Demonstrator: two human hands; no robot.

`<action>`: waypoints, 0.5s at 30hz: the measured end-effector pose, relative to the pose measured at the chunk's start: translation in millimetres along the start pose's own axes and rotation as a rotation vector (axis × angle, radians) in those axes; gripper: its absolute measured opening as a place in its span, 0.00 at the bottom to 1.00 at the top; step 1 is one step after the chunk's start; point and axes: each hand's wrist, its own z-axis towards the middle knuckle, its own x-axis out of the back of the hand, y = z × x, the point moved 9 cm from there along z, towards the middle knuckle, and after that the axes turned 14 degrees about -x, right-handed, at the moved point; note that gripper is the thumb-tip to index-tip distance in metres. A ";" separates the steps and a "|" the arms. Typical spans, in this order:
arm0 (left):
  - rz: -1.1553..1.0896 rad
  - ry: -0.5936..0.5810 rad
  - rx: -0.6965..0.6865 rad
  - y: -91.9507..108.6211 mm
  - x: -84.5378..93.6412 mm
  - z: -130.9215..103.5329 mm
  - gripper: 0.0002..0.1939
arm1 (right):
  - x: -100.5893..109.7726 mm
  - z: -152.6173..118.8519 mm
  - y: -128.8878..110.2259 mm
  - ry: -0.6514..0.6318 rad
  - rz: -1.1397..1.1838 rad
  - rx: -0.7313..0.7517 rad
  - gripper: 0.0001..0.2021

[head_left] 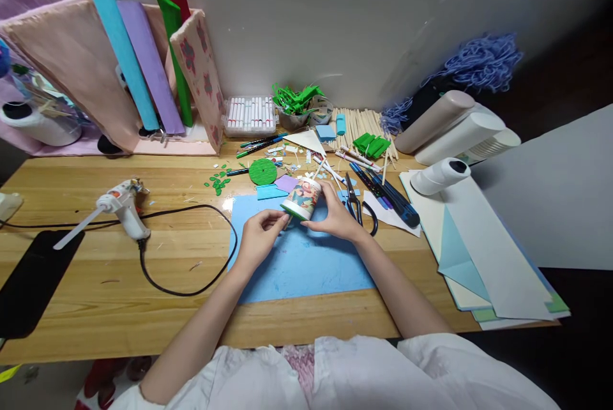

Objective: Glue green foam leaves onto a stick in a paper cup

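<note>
A small white cup [303, 198] with a coloured picture and a green rim is held tilted above the blue sheet [306, 263]. My right hand [335, 215] is wrapped round its right side. At the lower left edge of the cup, the fingers of my left hand [263, 234] are pinched together; whatever lies between the fingertips is too small to make out. Behind the cup lie a round green disc [263, 172] and a purple paper piece [286, 182]. Black scissors [354, 200] rest just right of my right hand.
On the left are a glue gun [125, 205] with a looping black cable and a black phone [36, 282]. Markers [249, 113], wooden sticks [361, 126] and green strips [297, 100] line the back. Paper sheets [488, 257] and a thread cone [438, 177] stand right.
</note>
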 end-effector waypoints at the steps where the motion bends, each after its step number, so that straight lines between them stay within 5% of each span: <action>1: 0.016 -0.006 -0.006 1.9 -0.3 -0.6 0.16 | 0.3 -0.2 -0.1 0.006 -0.010 0.000 0.42; 15: -0.012 -0.043 0.040 -9.9 -2.0 2.0 0.16 | 1.6 -1.5 0.8 0.031 0.132 -0.100 0.45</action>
